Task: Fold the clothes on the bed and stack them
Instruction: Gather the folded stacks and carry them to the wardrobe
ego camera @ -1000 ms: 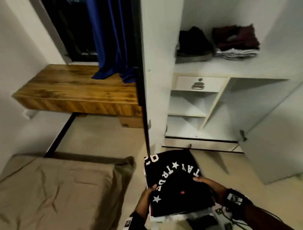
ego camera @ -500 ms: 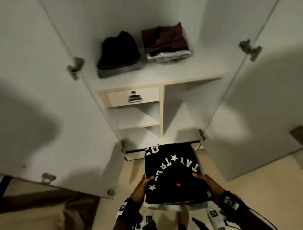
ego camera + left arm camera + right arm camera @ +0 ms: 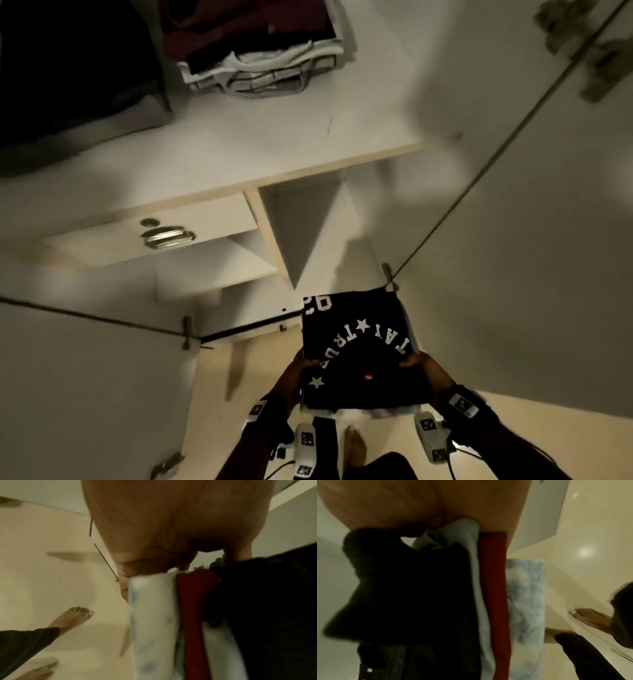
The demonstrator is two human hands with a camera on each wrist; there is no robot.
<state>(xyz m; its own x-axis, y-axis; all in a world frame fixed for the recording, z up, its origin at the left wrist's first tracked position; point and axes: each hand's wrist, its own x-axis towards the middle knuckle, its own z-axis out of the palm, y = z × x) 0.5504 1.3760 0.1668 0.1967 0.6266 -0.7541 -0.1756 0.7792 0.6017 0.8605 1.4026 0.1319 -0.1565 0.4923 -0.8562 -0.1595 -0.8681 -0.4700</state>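
Observation:
I carry a stack of folded clothes (image 3: 359, 363) level in front of an open white wardrobe. A black shirt with white letters and stars lies on top. Seen edge-on in the wrist views, the stack (image 3: 197, 615) shows white-blue, red, grey and black layers (image 3: 493, 588). My left hand (image 3: 301, 368) grips the stack's left side with the thumb on top. My right hand (image 3: 419, 365) grips its right side the same way. The fingers under the stack are hidden.
The wardrobe's wide shelf (image 3: 274, 147) holds a dark pile (image 3: 75, 75) at left and a maroon-and-white folded pile (image 3: 260, 51) beside it. Below sit a drawer with a metal handle (image 3: 168, 236) and open compartments. Both doors stand open. My bare feet (image 3: 75, 616) are on the tiled floor.
I have turned from the bed and stepped close to the wardrobe, so its shelf now fills the view. Both hands keep the same grip on the stack.

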